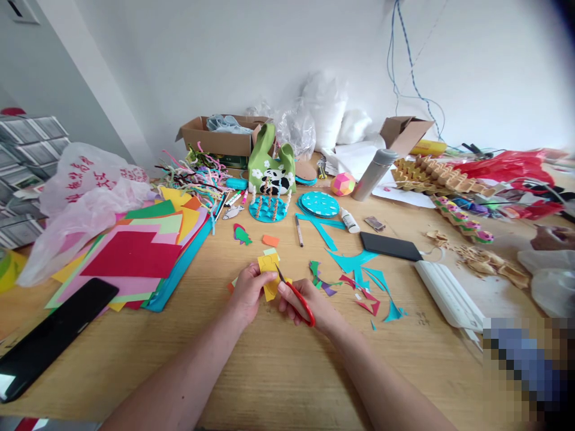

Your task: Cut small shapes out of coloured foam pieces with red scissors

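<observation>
My left hand [250, 290] pinches a small yellow piece of paper [268, 261] between thumb and fingers. Red-handled scissors [306, 310] are gripped in my right hand [309, 299], their dark blades pointing up and left against the paper's right side. Faint drawn lines show on the yellow paper. Just beyond my hands lie an orange paper scrap [271, 240] and a green and red fish-shaped cutout [242, 234]. Right of the scissors are a red paper offcut [369, 304] and blue offcuts [354, 261].
Stacked coloured paper [130, 254] and a black phone [63, 335] lie left. Behind stand a blue disc with twisted sticks [268, 209], a green panda bag [272, 164] and a grey bottle [374, 175]. A white glue bottle [350, 221], power bank [390, 245] and white power strip [447, 293] sit right.
</observation>
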`<state>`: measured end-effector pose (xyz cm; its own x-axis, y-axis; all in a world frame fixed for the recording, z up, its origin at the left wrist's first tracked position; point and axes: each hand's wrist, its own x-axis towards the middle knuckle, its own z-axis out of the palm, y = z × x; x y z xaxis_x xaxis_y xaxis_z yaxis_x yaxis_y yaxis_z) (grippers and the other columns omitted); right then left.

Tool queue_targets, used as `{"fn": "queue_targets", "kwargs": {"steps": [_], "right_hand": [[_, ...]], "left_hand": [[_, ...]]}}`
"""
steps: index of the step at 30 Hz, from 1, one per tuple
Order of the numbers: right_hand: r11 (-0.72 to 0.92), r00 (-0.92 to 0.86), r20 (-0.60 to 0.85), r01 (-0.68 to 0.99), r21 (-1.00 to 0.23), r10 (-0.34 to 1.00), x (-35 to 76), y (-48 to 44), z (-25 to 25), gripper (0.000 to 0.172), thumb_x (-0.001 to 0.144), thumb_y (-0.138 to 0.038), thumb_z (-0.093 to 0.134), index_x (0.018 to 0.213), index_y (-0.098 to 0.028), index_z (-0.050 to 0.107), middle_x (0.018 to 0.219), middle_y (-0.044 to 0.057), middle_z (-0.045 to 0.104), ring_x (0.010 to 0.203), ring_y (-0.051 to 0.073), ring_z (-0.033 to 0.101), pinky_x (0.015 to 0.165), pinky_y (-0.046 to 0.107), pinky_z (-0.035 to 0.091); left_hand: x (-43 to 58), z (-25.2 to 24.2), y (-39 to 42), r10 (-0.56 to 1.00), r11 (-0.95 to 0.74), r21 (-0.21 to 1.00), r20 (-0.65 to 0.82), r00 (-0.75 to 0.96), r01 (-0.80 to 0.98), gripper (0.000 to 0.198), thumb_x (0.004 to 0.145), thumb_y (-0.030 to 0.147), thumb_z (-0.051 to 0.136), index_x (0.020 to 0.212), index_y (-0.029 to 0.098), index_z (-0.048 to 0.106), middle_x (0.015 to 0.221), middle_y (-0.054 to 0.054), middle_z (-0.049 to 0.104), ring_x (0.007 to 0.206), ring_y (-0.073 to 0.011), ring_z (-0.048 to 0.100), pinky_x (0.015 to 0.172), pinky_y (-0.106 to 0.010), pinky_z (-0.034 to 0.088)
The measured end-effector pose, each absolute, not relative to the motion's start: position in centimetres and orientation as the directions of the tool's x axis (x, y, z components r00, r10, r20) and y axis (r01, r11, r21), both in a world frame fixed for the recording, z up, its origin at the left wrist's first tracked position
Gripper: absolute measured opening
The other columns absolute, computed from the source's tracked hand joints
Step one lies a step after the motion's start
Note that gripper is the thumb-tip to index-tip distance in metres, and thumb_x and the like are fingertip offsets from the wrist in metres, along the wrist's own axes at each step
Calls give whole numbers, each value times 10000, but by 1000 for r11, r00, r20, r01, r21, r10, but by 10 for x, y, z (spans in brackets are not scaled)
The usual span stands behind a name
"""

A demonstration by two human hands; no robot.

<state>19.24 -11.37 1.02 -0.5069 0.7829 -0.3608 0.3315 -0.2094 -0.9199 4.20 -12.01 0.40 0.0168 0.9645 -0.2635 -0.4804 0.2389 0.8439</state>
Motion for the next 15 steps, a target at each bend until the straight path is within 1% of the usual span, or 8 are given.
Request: {"fn": "queue_targets", "kwargs": {"steps": [7, 15], "right_hand": [[-201, -521, -357, 332, -922, 776, 193, -113, 9, 714, 730, -843, 511, 632, -139, 585, 460, -4, 524, 378, 82, 473, 379, 197, 330], [-206, -510, -362, 337, -919, 780, 192, -113, 11, 705, 719, -843, 522, 620, -146, 573, 466, -8, 523, 372, 80, 458, 380, 203, 342]], "left_hand": [[42, 3, -120, 965, 244, 846, -260, 32, -474, 186, 592, 258, 767, 665, 146, 638, 592, -15, 629, 517, -126, 533, 528, -257, 385], [41, 3, -120, 966, 246, 852, -252, 50, -461, 176, 605, 258, 754, 657, 147, 628, 576, -15, 621, 489, -130, 535, 511, -261, 386]]}}
